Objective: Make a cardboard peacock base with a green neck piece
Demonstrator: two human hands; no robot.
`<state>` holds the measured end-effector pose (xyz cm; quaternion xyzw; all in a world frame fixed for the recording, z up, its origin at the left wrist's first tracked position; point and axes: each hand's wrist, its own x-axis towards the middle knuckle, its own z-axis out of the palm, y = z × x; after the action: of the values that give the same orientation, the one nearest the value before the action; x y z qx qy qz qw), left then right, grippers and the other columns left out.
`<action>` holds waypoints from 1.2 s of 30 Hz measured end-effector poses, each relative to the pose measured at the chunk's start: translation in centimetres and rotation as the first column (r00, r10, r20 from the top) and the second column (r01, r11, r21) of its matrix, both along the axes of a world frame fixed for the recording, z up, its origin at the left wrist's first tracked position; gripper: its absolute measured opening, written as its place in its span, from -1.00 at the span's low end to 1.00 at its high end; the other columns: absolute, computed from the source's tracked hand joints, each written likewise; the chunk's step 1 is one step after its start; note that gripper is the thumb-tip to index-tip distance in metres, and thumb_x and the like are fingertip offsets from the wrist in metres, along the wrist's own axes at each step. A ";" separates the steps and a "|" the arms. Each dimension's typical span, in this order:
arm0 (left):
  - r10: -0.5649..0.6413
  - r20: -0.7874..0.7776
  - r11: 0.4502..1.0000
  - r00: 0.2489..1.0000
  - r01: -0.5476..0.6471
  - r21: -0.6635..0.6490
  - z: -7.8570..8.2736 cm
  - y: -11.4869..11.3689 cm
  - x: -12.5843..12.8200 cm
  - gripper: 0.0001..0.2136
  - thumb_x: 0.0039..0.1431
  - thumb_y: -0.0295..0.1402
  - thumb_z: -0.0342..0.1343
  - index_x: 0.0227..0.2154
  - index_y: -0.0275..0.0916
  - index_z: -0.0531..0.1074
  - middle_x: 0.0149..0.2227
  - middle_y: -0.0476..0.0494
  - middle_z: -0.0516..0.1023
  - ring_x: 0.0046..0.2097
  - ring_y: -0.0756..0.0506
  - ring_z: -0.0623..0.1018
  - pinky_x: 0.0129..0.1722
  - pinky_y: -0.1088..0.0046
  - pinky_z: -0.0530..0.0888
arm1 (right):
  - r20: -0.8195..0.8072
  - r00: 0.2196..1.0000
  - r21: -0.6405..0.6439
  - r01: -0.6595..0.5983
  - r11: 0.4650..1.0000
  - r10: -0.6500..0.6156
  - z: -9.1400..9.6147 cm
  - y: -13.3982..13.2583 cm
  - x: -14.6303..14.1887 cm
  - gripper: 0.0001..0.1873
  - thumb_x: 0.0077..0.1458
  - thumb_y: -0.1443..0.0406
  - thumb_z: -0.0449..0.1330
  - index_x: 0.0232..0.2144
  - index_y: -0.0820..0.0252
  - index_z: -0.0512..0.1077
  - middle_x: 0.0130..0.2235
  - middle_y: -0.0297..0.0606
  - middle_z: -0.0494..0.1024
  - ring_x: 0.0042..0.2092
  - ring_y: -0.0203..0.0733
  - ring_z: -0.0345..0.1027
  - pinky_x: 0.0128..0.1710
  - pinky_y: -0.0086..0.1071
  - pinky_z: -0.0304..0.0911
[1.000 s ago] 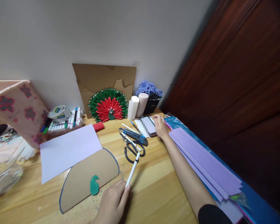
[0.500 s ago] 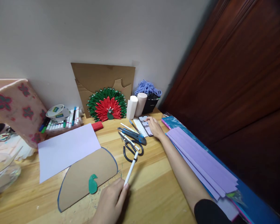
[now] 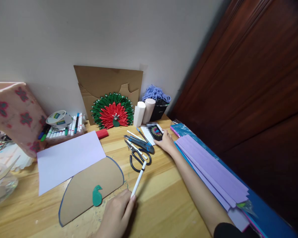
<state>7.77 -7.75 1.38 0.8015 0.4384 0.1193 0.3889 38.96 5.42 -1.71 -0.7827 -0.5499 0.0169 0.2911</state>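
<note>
My left hand (image 3: 116, 211) is closed around a white marker (image 3: 138, 180), whose tip points away toward a pair of black-handled scissors (image 3: 139, 158). At the back, my right hand (image 3: 166, 141) grips the near end of a phone (image 3: 156, 133). Its screen has a colourful fan-shaped picture on black. Left of my left hand lies a cardboard half-disc (image 3: 84, 191) with a blue-edged curve, and a small green bird-shaped cutout (image 3: 97, 195) rests on it. A sheet of lilac paper (image 3: 69, 162) lies just behind the half-disc, meeting its curved edge.
Behind the scissors is a utility knife (image 3: 140, 142). A red and green peacock craft (image 3: 114, 110) leans on cardboard (image 3: 106, 77) at the wall. White rolls (image 3: 139, 114), a marker tray (image 3: 64, 132) and a flowered box (image 3: 17, 115) stand nearby. Folded purple paper (image 3: 211, 168) lies right.
The phone screen has switched from a page of small pictures to one large picture. My right hand has gone from touching the screen to gripping the phone's near end.
</note>
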 end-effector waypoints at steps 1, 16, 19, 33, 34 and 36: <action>0.001 0.004 1.000 1.000 -0.001 -0.006 0.0 0.0 0.0 -0.57 0.29 -0.14 -0.37 -0.48 -0.21 0.31 -0.41 -0.11 0.43 -0.34 -0.09 0.43 -0.30 0.42 0.31 | 0.014 1.000 0.020 0.008 1.000 -0.009 -0.1 0.0 -0.1 -0.24 -0.27 0.11 0.31 -0.03 0.23 0.15 -0.13 0.08 0.43 -0.07 0.19 0.31 -0.15 -0.06 0.24; -0.022 -0.016 1.000 1.000 0.021 -0.006 -0.2 0.1 0.0 -0.59 0.29 -0.16 -0.38 -0.49 -0.21 0.27 -0.41 -0.10 0.42 -0.34 -0.08 0.43 -0.30 0.42 0.30 | 0.129 0.981 -0.110 0.160 0.981 -0.146 1.3 -0.5 -2.7 -0.32 -0.22 0.12 0.27 -0.07 0.30 0.15 -0.13 0.12 0.38 -0.05 0.20 0.23 -0.14 -0.12 0.17; -0.032 -0.018 0.999 0.999 0.032 -0.003 -0.1 0.1 0.0 -0.58 0.29 -0.16 -0.38 -0.49 -0.21 0.28 -0.41 -0.09 0.42 -0.34 -0.07 0.43 -0.30 0.43 0.30 | 0.143 0.979 -0.171 0.169 0.971 -0.145 2.0 -0.6 -3.0 -0.31 -0.18 0.12 0.25 -0.04 0.32 0.14 -0.10 0.09 0.38 -0.02 0.16 0.22 -0.12 -0.17 0.16; -0.019 -0.015 1.000 1.000 0.019 -0.004 0.2 0.1 0.1 -0.58 0.29 -0.16 -0.38 -0.49 -0.21 0.29 -0.41 -0.09 0.43 -0.34 -0.07 0.43 -0.30 0.43 0.31 | 0.107 0.987 -0.224 0.144 0.964 -0.123 2.7 -0.8 -2.5 -0.31 -0.14 0.14 0.22 0.00 0.31 0.09 -0.07 0.06 0.40 -0.02 0.14 0.24 -0.12 -0.22 0.17; -0.019 -0.017 1.000 1.000 0.019 -0.002 0.2 0.1 0.1 -0.58 0.29 -0.16 -0.39 -0.49 -0.21 0.29 -0.41 -0.09 0.43 -0.33 -0.08 0.43 -0.30 0.43 0.31 | 0.103 0.988 -0.222 0.137 0.965 -0.116 2.8 -0.8 -2.4 -0.31 -0.14 0.15 0.22 0.00 0.31 0.09 -0.07 0.05 0.41 -0.02 0.14 0.24 -0.13 -0.23 0.17; -0.021 -0.023 1.000 1.000 0.021 -0.001 0.2 0.1 0.1 -0.57 0.29 -0.16 -0.39 -0.49 -0.21 0.29 -0.41 -0.10 0.43 -0.34 -0.08 0.43 -0.30 0.42 0.31 | 0.097 0.989 -0.220 0.128 0.967 -0.108 2.8 -0.8 -2.2 -0.33 -0.14 0.16 0.21 -0.01 0.30 0.09 -0.08 0.03 0.41 -0.03 0.14 0.24 -0.14 -0.23 0.18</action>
<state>7.85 -7.69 1.63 0.8073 0.4344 0.1059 0.3852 36.75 4.58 1.08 -0.8421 -0.5085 0.0290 0.1773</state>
